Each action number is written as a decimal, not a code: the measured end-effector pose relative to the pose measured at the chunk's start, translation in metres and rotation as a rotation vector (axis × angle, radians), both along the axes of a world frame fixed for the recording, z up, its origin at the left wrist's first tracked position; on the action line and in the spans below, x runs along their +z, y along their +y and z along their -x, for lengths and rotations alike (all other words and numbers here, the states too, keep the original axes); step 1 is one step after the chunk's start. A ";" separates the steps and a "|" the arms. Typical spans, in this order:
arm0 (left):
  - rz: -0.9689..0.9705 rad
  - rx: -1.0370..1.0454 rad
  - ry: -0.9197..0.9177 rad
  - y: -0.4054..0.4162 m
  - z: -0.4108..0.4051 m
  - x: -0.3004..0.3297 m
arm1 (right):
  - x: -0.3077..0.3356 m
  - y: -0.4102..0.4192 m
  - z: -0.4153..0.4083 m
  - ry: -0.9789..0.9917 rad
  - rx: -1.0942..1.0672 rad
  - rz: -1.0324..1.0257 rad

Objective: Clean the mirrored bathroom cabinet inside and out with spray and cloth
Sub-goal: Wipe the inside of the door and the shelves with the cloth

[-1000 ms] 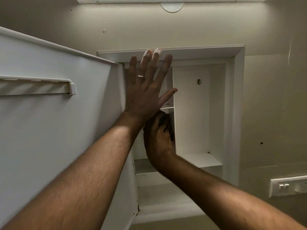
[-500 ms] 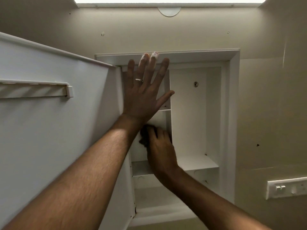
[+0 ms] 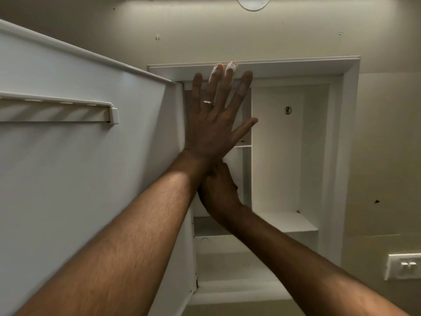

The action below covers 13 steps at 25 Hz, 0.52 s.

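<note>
A: Cabinet?
B: White recessed wall cabinet, door swung open to the left, its white inner face showing a ribbed rail. Inside: bare white shelves, vertical divider, one screw in the back panel.

A: Surroundings?
B: Beige wall, white switch plate lower right. The forearms block the left compartments.

A: Hands?
B: Left hand spread flat, fingertips on the top frame, ring on one finger, two fingertips taped. Right hand sits inside the left compartment beneath it; grip hidden, cannot tell.
</note>
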<state>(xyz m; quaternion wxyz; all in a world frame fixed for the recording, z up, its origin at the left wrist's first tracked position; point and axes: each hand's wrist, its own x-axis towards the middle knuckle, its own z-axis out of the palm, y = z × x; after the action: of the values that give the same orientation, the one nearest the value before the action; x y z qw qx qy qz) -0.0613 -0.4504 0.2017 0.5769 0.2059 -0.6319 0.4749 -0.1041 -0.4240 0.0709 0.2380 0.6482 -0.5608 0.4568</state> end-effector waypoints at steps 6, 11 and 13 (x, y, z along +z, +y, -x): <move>-0.007 -0.058 -0.018 0.000 0.001 -0.004 | -0.050 0.023 0.020 0.377 0.042 -0.240; -0.062 -0.025 -0.014 0.005 0.000 -0.006 | -0.040 0.023 0.016 0.470 -0.006 -0.506; -0.075 -0.025 -0.018 0.004 0.001 -0.009 | -0.034 0.021 0.017 0.389 0.035 -0.655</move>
<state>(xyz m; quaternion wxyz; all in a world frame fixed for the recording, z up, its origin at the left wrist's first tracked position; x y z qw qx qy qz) -0.0622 -0.4465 0.1926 0.5688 0.2154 -0.6571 0.4454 -0.1209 -0.4028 0.0371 0.1122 0.7742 -0.6102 0.1255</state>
